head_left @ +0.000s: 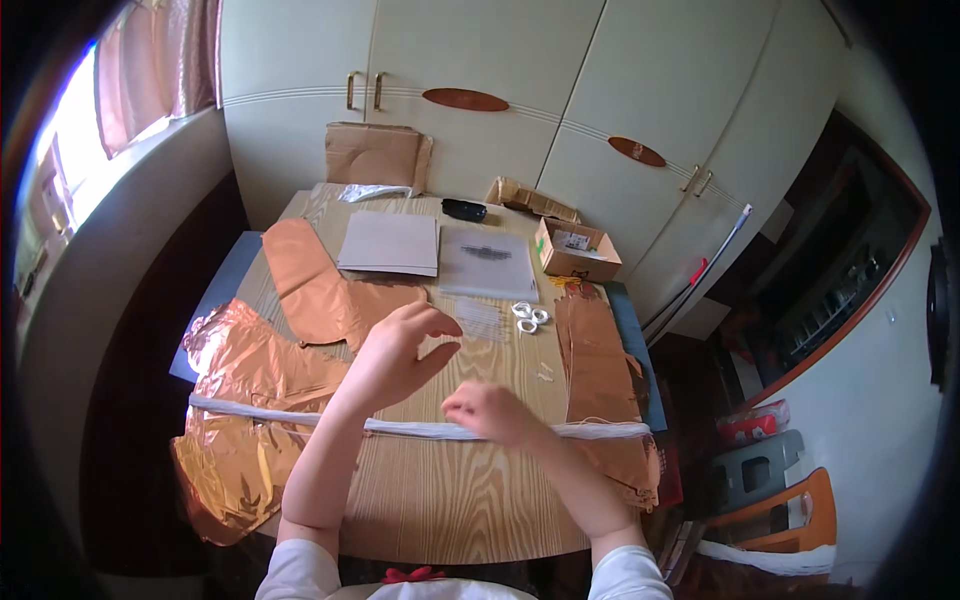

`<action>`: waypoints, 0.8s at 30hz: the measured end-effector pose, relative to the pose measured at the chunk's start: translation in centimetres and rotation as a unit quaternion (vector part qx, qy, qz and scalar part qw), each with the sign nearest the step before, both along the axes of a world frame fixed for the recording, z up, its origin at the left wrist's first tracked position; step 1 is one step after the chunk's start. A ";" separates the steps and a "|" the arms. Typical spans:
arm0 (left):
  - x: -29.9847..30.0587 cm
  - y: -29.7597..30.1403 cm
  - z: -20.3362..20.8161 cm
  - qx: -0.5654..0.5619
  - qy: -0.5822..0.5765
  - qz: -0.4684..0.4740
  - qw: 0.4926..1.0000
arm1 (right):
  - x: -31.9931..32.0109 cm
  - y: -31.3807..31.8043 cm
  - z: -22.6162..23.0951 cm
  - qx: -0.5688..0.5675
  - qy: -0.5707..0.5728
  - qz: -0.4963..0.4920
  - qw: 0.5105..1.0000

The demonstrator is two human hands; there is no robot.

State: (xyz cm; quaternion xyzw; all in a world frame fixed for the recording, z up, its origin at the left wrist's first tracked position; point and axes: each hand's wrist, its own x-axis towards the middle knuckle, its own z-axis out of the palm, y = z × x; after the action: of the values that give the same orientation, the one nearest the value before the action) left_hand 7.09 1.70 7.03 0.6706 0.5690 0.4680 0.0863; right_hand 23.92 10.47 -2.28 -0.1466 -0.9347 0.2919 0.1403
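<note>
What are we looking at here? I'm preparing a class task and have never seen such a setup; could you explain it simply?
There is no machine: these are a person's two bare hands. The one picture comes from the left of two fisheye cameras on the person's head, looking down, so straight edges bend near the rim. On the wooden table lie crinkled coppery foil at the left, grey sheets, white rings and an open box. A long white bundle stretches across. The left hand is open, with nothing visible in it. The right hand is blurred, so I cannot tell whether it holds anything.
</note>
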 end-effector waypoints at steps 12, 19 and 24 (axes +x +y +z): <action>0.3 -0.5 -0.8 0.040 0.141 0.031 0.989 | -1.2 -3.5 -5.4 0.274 -0.017 0.030 0.961; 0.5 -0.2 -1.2 0.023 0.147 0.017 0.989 | -1.4 -3.7 -4.5 0.232 0.020 0.020 0.972; 0.2 -0.2 -1.5 -0.006 0.192 -0.012 0.981 | -0.8 -3.0 -2.4 0.105 0.042 0.002 0.994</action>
State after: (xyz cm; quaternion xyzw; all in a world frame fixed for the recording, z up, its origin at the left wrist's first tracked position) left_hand 7.30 1.53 5.54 0.7543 0.5696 0.3260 -0.0150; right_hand 23.08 7.46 -4.69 -0.1169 -0.9538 0.1979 0.1935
